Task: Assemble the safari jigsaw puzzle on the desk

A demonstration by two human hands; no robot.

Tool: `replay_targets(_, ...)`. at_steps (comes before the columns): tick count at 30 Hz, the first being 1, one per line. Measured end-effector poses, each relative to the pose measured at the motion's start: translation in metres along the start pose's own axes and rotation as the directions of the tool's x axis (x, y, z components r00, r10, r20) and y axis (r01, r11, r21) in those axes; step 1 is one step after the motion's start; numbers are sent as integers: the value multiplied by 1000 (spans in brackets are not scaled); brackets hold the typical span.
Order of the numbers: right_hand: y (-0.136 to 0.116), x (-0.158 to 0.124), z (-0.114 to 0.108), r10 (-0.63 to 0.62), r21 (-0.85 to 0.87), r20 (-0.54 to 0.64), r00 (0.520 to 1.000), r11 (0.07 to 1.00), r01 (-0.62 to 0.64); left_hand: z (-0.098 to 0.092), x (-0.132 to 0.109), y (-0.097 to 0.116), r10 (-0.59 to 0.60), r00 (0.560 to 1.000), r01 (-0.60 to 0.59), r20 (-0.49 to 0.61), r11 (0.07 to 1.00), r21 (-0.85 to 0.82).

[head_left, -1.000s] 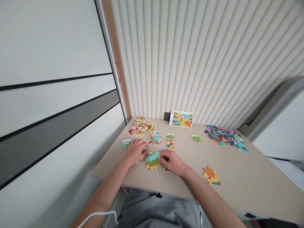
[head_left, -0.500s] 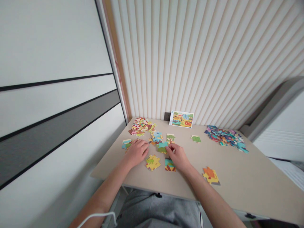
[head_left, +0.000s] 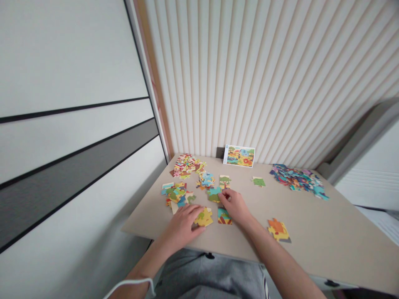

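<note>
My left hand (head_left: 183,226) rests low over the table, its thumb and fingertips at opposite edges of a yellow puzzle piece (head_left: 205,217) with a green patch. Part of that piece is hidden under the fingers. In a pinch at its right edge, my right hand (head_left: 234,204) holds a blue-and-green puzzle piece (head_left: 213,194), which lies low at the table. Just above it is a puzzle piece with a tree (head_left: 225,181). Below, beside my right wrist, lies a teal puzzle piece with red-brown stripes (head_left: 224,216).
A mixed pile of pieces (head_left: 176,193) lies left, with a red-and-cream pile (head_left: 187,165) and blue pieces (head_left: 207,179) behind. A picture card (head_left: 239,156) leans at the wall. Rightward are a green piece (head_left: 258,181), joined orange-and-yellow pieces (head_left: 278,229) and a dark-blue pile (head_left: 297,178).
My left hand has come from the mixed pile on the left, down and right to the yellow piece, which has shifted slightly. My right hand stays at the blue-and-green piece.
</note>
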State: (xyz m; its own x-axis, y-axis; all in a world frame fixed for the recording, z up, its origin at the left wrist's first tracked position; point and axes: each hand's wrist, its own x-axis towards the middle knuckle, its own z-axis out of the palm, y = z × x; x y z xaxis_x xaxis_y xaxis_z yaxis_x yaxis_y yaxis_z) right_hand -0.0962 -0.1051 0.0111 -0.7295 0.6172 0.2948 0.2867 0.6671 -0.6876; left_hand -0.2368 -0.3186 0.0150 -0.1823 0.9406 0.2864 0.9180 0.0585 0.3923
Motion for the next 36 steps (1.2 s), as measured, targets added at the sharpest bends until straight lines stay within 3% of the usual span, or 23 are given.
replay_targets(3,2,0,1,-22,18,22,1000,1000,21,0,-7,-7,-38,999,34,-35,994,-104)
replay_targets(6,2,-2,4,-57,73,83,995,996,51,0,-12,-16,-89,987,72,-137,989,-127)
replay_targets(11,-3,-4,11,-116,74,164,980,992,104,-1,-12,-33,-102,910,58,-403,991,-119)
replay_targets(14,-7,-2,16,-189,41,167,968,982,185,3,-11,-40,-104,871,57,-480,992,-111)
replay_targets(18,-11,-1,20,-303,-26,195,933,949,314,8,-13,-43,-100,871,60,-481,993,-98)
replay_targets(27,-6,-7,9,-298,-67,176,938,947,313,12,-14,-36,-53,904,52,-425,999,-15)
replay_targets(33,-12,-12,6,-416,-45,275,867,895,444,12,-14,-36,-64,910,65,-410,998,-10)
replay_targets(36,-11,-13,7,-409,-87,284,867,890,448,13,-14,-36,-68,906,76,-418,997,4)
